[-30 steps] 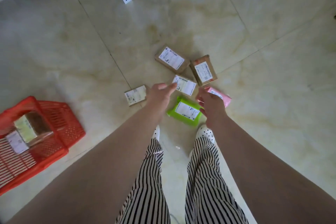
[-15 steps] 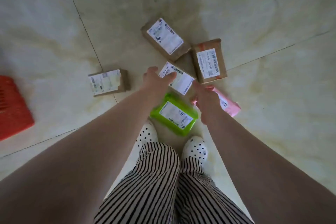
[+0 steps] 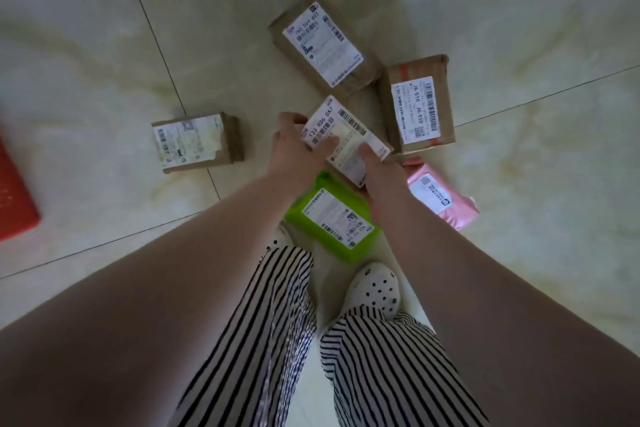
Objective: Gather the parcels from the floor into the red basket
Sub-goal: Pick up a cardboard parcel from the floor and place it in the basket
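Several parcels lie on the tiled floor in front of my feet. A small box with a white label [image 3: 346, 135] sits in the middle; my left hand [image 3: 298, 149] grips its left end with the thumb on the label, and my right hand [image 3: 379, 172] grips its near right corner. Below it lies a green bag parcel [image 3: 334, 218], partly under my forearms. A pink bag parcel [image 3: 440, 196] is to the right. Brown boxes lie beyond [image 3: 322, 42], at the right [image 3: 417, 104] and apart at the left [image 3: 195, 142]. The red basket [image 3: 14, 194] shows only as a corner at the left edge.
My striped trouser legs and white dotted shoes [image 3: 372, 289] stand just behind the green parcel. Pale marble floor tiles [image 3: 104, 45] with dark joints spread all around the pile.
The view has dropped closer to the floor and the basket has slid almost out of sight. Both hands have reached forward and closed on the white-labelled box in the middle.
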Demonstrator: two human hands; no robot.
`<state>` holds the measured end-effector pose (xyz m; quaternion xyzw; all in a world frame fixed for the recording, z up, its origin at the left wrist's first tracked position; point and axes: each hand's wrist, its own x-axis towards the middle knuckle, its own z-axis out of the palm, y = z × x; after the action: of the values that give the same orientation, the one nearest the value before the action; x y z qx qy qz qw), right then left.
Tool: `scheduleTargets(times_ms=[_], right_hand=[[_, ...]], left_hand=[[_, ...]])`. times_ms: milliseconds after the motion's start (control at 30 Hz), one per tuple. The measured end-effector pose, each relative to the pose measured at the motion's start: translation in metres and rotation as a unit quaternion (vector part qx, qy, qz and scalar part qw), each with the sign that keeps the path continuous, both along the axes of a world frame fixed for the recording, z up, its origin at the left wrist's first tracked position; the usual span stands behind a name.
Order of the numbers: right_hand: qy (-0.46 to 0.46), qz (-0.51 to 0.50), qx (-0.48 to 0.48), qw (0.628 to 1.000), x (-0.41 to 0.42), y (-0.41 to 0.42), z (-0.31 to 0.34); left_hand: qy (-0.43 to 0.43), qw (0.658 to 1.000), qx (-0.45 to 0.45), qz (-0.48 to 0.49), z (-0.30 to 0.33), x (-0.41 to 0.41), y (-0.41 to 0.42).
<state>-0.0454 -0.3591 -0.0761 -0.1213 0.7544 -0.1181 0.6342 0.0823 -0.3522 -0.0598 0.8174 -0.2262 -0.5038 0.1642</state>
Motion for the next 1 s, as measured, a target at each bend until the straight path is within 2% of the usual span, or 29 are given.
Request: scheduleTargets(times_ms=[267, 433, 533, 633, 767, 867, 1000], right_hand=[[-0.046, 0.004, -0.019, 0.999, 0.017, 0.005, 0.139], [-0.076, 0.144, -0.050, 0.985, 0.013, 0.002, 0.219], [-0.146, 0.207, -0.058, 0.965, 0.009, -0.002, 0.261], [-0.212, 0.253, -0.067, 0.942, 0.016, 0.001, 0.302], [-0.226, 0.228, -0.092, 0.943, 0.044, 0.024, 0.339], [-0.214, 0.202, -0.100, 0.951, 0.067, 0.048, 0.356], [-0.210, 0.209, -0.090, 0.951, 0.093, 0.090, 0.357]], left_hand=[[0.027, 0.997, -0.056, 0.047, 0.145, 0.031, 0.008], [0.086, 0.992, -0.083, 0.051, 0.234, 0.061, 0.012], [0.147, 0.982, -0.093, 0.074, 0.285, 0.078, 0.019], [0.173, 0.973, -0.111, 0.107, 0.330, 0.092, 0.039], [0.141, 0.956, -0.154, 0.204, 0.356, 0.094, 0.080], [0.119, 0.942, -0.108, 0.295, 0.359, 0.089, 0.119], [0.238, 0.909, -0.078, 0.334, 0.349, 0.094, 0.171]])
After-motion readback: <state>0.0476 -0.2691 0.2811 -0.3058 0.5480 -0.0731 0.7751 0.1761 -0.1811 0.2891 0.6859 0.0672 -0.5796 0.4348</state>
